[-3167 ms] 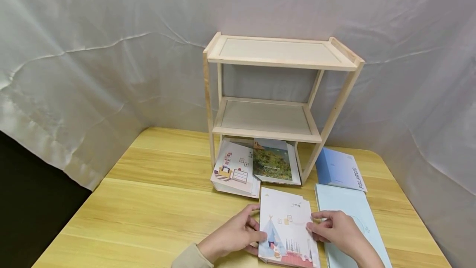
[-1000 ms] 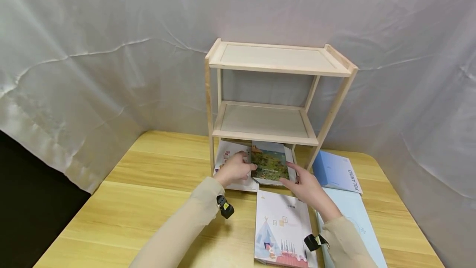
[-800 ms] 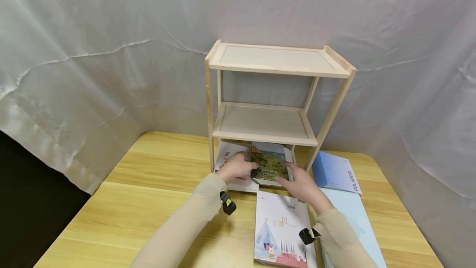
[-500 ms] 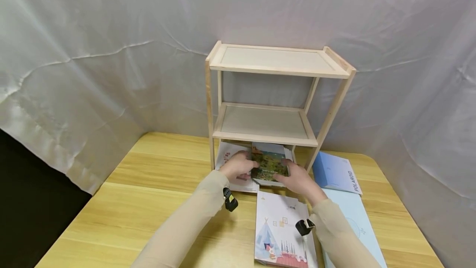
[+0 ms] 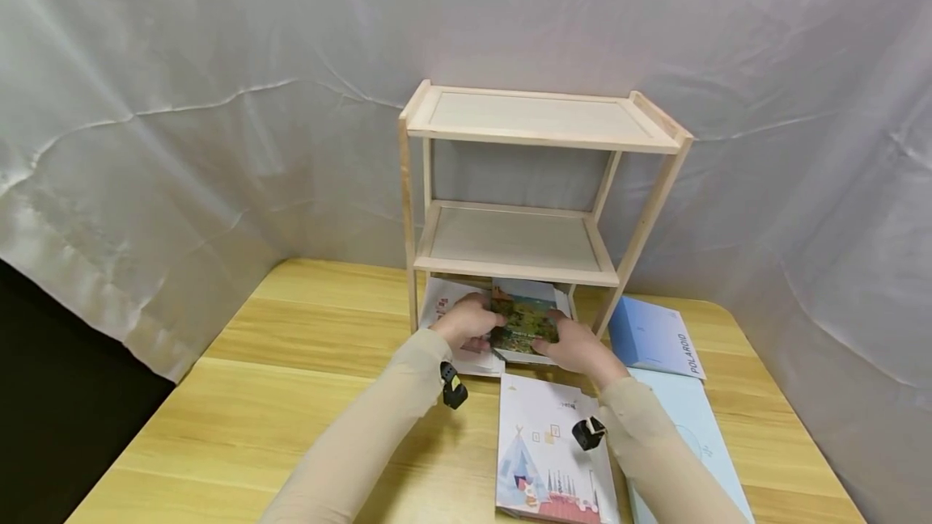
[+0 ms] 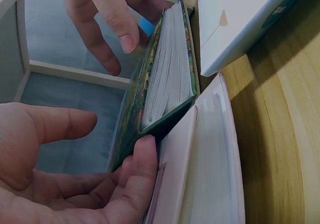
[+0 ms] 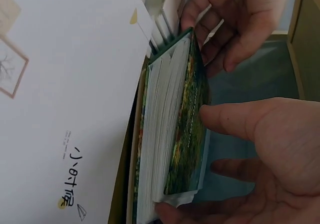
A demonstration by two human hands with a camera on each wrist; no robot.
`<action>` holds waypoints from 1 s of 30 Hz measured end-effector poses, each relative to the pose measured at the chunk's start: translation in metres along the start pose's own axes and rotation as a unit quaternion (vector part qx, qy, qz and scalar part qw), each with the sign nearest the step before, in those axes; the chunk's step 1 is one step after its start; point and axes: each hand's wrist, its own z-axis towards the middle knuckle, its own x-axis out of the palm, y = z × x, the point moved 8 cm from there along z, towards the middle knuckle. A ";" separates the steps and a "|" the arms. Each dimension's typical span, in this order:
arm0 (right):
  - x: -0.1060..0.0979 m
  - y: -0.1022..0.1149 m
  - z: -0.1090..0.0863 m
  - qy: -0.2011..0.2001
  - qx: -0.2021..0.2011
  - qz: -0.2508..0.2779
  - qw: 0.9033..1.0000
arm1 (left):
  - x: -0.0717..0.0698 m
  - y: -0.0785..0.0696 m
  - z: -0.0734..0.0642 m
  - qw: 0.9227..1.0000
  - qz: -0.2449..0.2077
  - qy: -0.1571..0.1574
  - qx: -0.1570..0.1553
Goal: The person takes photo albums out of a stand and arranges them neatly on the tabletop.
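Note:
A photo album (image 5: pixel 520 326) with a green garden cover lies under the wooden shelf. My left hand (image 5: pixel 466 322) is at its left side. In the left wrist view, the left fingertips touch the album's lower left edge, and the left thumb stands clear of the cover. My right hand (image 5: pixel 577 346) holds the right side, its thumb on the cover in the right wrist view and a fingertip against the page edges (image 7: pixel 162 119). A white album (image 5: pixel 442 293) lies left of it, partly hidden by my left hand. Another white album (image 5: pixel 542 443), with a tent picture, lies in front.
The wooden shelf (image 5: pixel 520 273) has uprights close beside both hands, and its middle board is above them. A blue POLAROID book (image 5: pixel 655 336) and a pale blue book (image 5: pixel 688 419) lie on the right. Grey cloth (image 5: pixel 328 103) hangs behind the yellow wooden table (image 5: pixel 306 362).
Both hands have left the tent album and reached to the garden-covered album under the shelf. During the last second, the right hand has shifted a little leftward over that cover; the left has barely moved.

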 end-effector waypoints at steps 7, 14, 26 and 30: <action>0.002 0.004 0.000 -0.009 0.000 -0.010 1.000 | 0.000 0.001 0.003 1.000 0.008 0.012 0.013; 0.002 0.004 0.000 -0.012 -0.004 -0.016 1.000 | 0.000 0.000 0.003 0.999 0.006 0.022 0.027; 0.000 0.001 -0.003 -0.020 -0.007 -0.009 1.000 | 0.005 0.001 0.009 0.997 -0.052 0.049 0.021; 0.001 0.001 -0.001 -0.027 -0.011 -0.007 1.000 | 0.004 0.003 0.010 0.996 -0.072 0.053 0.016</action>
